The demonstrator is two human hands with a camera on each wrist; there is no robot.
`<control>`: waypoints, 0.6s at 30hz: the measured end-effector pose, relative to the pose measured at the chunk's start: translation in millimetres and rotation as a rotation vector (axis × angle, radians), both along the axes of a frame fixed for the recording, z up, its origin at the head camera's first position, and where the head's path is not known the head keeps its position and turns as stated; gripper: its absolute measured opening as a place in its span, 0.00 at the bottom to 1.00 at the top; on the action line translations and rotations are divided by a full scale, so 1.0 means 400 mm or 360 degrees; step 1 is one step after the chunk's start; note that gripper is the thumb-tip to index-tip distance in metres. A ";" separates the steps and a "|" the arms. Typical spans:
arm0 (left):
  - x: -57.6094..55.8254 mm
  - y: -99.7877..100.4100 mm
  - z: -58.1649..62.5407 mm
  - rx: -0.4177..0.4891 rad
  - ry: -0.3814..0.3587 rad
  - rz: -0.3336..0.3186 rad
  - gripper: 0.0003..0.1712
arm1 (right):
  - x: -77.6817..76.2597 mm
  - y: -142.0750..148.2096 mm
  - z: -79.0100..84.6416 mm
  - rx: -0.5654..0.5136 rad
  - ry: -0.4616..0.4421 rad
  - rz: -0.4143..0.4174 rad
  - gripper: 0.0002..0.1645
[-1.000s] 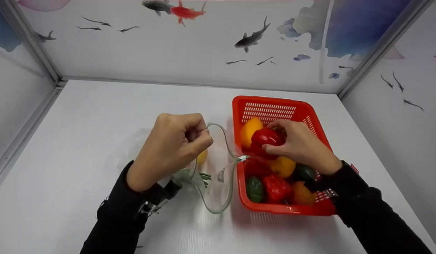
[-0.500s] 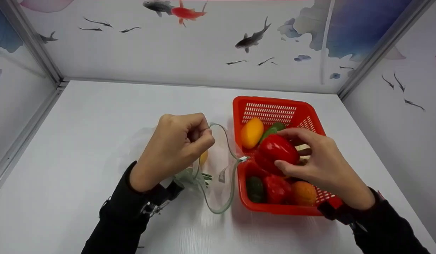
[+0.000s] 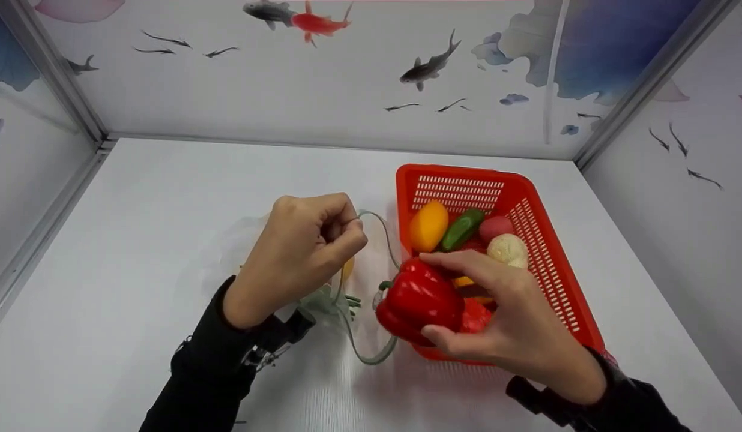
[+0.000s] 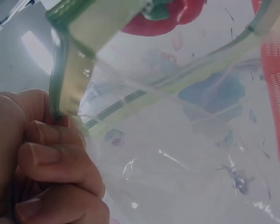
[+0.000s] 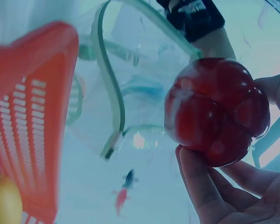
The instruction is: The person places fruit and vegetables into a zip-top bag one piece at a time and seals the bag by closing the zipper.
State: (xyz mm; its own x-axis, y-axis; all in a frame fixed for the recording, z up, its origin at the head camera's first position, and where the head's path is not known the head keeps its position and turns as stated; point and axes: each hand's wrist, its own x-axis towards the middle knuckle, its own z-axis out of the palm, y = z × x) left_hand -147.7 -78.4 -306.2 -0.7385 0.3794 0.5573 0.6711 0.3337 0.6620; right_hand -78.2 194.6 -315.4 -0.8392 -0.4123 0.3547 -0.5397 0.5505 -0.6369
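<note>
My left hand [image 3: 293, 258] pinches the green-trimmed rim of a clear plastic bag [image 3: 376, 360], holding its mouth apart. Through the film, a yellow item [image 3: 347, 268] and some green stems [image 3: 352, 304] show low in the bag. A glossy red bell pepper [image 3: 422, 300] is in the grip of my right hand [image 3: 515, 315], thumb on the near side and fingers on the far side. Its green stem points left, over the bag's mouth. In the right wrist view the pepper [image 5: 214, 112] overlaps part of the bag's rim [image 5: 109, 79].
Right of the bag stands a red perforated basket [image 3: 560, 252]. It holds a yellow mango-like fruit [image 3: 429, 226], a small cucumber [image 3: 463, 230], a reddish round item [image 3: 496, 228], a pale round one [image 3: 508, 249] and more produce behind my right hand. Printed panels wall the table's back and sides.
My right hand has lifted the red bell pepper out of the basket and carried it left and nearer, to the bag's mouth. The left hand has stayed nearly still on the rim.
</note>
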 end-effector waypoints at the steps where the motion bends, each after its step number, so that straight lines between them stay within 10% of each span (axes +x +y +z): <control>1: 0.001 0.000 0.000 -0.0001 0.0001 -0.0004 0.12 | -0.002 -0.012 -0.004 0.0006 0.0004 0.0037 0.38; 18: 0.011 0.002 0.002 -0.0015 -0.0045 -0.0029 0.12 | -0.100 -0.168 -0.065 0.0533 0.0439 0.0155 0.41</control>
State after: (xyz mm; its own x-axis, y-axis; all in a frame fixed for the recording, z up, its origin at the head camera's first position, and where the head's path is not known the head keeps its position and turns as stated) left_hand -143.4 -77.6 -305.6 -0.7470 0.3980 0.5325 0.6580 0.3279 0.6779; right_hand -118.3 127.4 -341.2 -0.6837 -0.6148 0.3932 -0.7238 0.6404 -0.2570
